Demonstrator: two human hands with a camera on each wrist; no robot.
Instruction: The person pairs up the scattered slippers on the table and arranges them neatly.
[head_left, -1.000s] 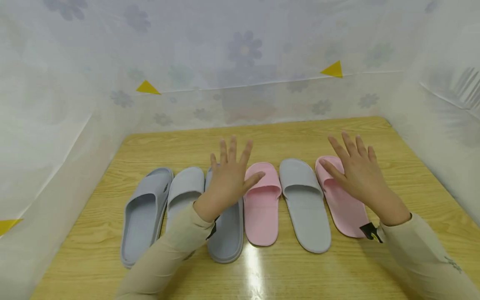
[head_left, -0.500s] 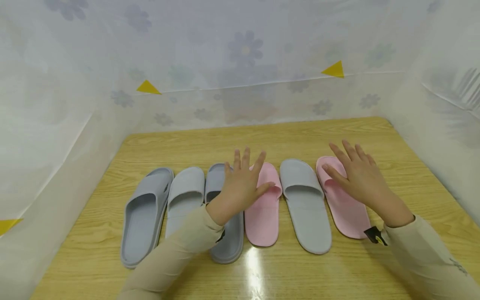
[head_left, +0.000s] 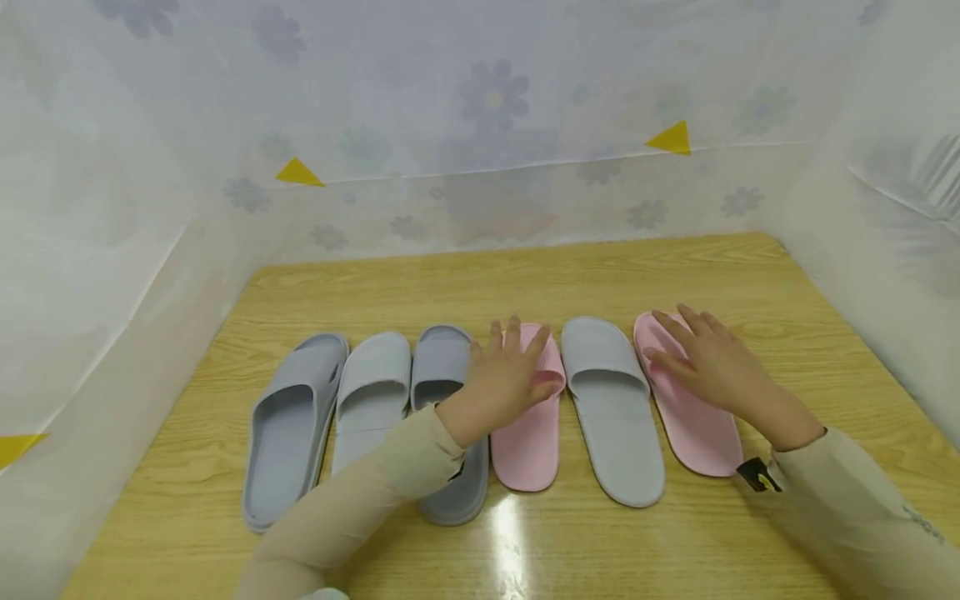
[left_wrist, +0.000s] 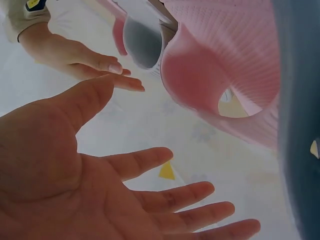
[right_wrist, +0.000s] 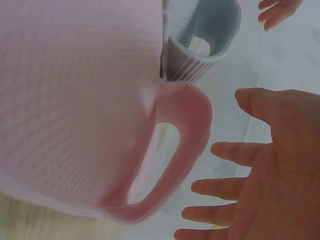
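From the head view, the left hand (head_left: pixel 510 375), fingers spread flat, hovers over the strap of one pink slipper (head_left: pixel 528 433), and the right hand (head_left: pixel 712 362), likewise spread, over the other pink slipper (head_left: pixel 693 417); contact cannot be told. Both lie on the wooden table (head_left: pixel 600 275) among grey slippers (head_left: pixel 611 408). The left wrist view shows the left hand's palm (left_wrist: pixel 75 185) empty, just off the pink strap (left_wrist: pixel 220 75). The right wrist view shows straight fingers (right_wrist: pixel 225 187) beside the pink strap (right_wrist: pixel 185 130).

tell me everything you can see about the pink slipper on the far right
The far-right pink slipper is a pale pink open-toe slide of soft, foam-like material, with a broad strap across the front and a finely ribbed footbed. It lies sole-down on the wooden table, toe away from the person, angled slightly, last in the row beside a grey slipper. The right hand is over its strap with fingers spread and straight; the wrist view shows a gap, so contact is unclear.
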